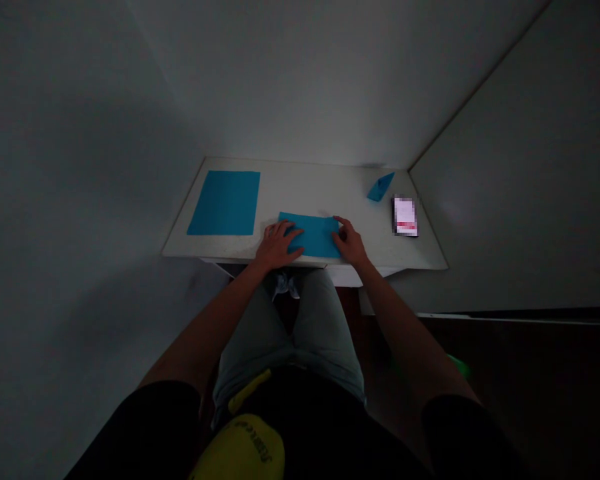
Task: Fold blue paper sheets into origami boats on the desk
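A blue sheet of paper (314, 235), wider than it is deep and seemingly folded, lies near the front edge of a white table. My left hand (278, 245) rests with spread fingers on its left end. At the right end is my right hand (349, 241), its index finger stretched to the far corner and its thumb on the paper near the right edge. The thumb and index finger are apart, while the other fingers are curled and partly hidden. Whether any fingertips are under the paper cannot be seen.
A flat blue paper square (225, 203) lies at the table's left. Toward the back right sits a folded blue paper piece (381, 187), with a lit phone (405, 217) beside it. Walls border the white table (320, 180) at the back and right.
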The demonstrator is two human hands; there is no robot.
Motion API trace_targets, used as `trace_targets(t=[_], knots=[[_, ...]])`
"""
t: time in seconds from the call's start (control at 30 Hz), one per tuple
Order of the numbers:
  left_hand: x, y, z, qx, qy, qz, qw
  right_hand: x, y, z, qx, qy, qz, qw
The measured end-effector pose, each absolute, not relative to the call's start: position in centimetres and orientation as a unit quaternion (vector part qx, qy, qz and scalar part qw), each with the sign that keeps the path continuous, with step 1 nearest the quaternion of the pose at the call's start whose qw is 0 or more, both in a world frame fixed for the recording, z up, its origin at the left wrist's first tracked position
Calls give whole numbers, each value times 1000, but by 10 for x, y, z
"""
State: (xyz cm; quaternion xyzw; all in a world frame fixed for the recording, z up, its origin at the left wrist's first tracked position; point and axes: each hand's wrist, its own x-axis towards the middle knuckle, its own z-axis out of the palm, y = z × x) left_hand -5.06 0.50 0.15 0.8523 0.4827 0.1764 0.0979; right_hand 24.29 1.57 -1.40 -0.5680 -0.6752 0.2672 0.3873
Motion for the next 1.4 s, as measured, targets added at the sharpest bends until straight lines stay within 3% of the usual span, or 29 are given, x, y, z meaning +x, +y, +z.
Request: trace_targets(t=[0.17,0.4,0.77,0.97,1.4], knots=[[-51,4,4,849,488,174,101,250,12,-12,-546,-693,309,354],[-50,3,8,849,493,162,98,252,6,-12,-546,-675,299,397],[-50,3,4,854,485,168,90,261,4,-17,-496,-712,330,371],[-49,3,8,852,484,167,106,264,8,-23,-444,-776,260,365],[-49,5,7,846,483,175,143,255,2,-19,-492,-785,174,335]])
